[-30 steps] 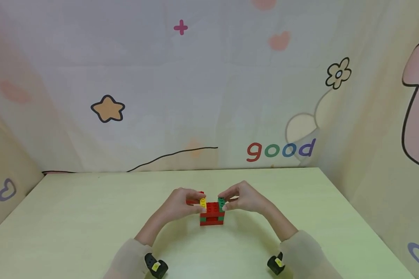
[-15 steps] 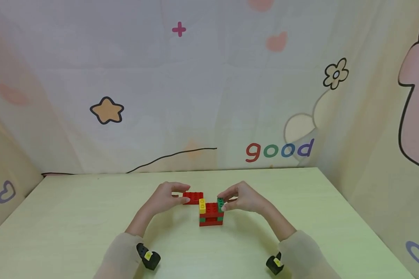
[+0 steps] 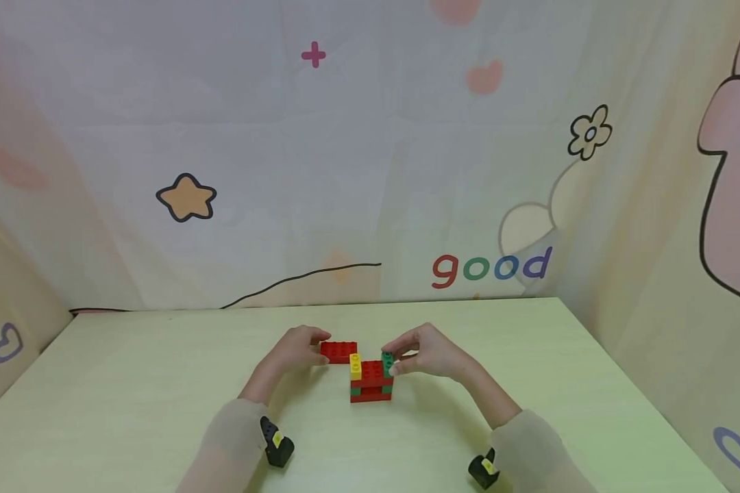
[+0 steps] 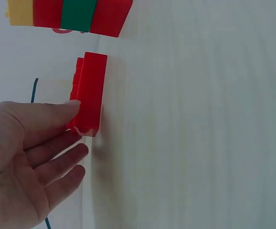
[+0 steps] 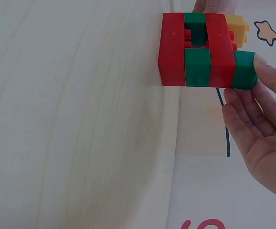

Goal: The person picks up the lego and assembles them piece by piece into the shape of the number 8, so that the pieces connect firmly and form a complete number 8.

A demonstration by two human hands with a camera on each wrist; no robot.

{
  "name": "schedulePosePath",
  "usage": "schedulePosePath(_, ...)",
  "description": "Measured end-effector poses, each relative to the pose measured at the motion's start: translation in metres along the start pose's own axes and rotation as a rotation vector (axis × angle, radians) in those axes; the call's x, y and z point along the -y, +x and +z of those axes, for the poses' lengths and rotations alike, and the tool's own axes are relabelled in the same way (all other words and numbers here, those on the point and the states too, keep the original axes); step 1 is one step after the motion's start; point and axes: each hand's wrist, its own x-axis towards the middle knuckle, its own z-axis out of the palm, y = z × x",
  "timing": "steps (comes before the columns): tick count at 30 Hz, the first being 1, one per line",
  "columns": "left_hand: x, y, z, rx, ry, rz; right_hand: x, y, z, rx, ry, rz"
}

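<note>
A small stack of toy building bricks stands on the table, with a red brick at its bottom, green bricks in the middle and another red brick above. On top sit a yellow brick at the left end and a green brick at the right end. My right hand pinches that top green brick between thumb and fingers. Behind and left of the stack lies a loose red brick, studs up. My left hand grips its left end, thumb on the near side.
The pale wooden table runs back to a printed cloth backdrop. Black wrist cameras sit at both sleeves, the left one and the right one.
My left hand has let go of the yellow brick on the stack and moved left and back to the loose red brick. My right hand stays at the green brick.
</note>
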Motion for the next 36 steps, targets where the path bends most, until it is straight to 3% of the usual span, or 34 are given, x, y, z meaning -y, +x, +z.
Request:
schedulePosePath(9, -0.005, 0.002, 0.0, -0.004, 0.104, -0.033, -0.002, 0.003, 0.002, -0.004, -0.011, 0.011)
schedulePosePath(18, -0.006, 0.001, -0.001, -0.032, 0.102, -0.044, -0.002, 0.004, 0.002, 0.002, -0.001, 0.002)
schedulePosePath(23, -0.004, -0.004, -0.004, -0.048, 0.009, -0.03, -0.002, 0.002, 0.002, -0.001, -0.003, 0.001)
schedulePosePath(27, -0.004, -0.011, -0.009, -0.081, -0.05, 0.02, -0.001, -0.001, 0.002, -0.008, -0.001, -0.006)
schedulePosePath(36, -0.016, -0.03, -0.021, -0.147, -0.187, 0.062, -0.006, -0.001, 0.002, -0.016, -0.023, -0.039)
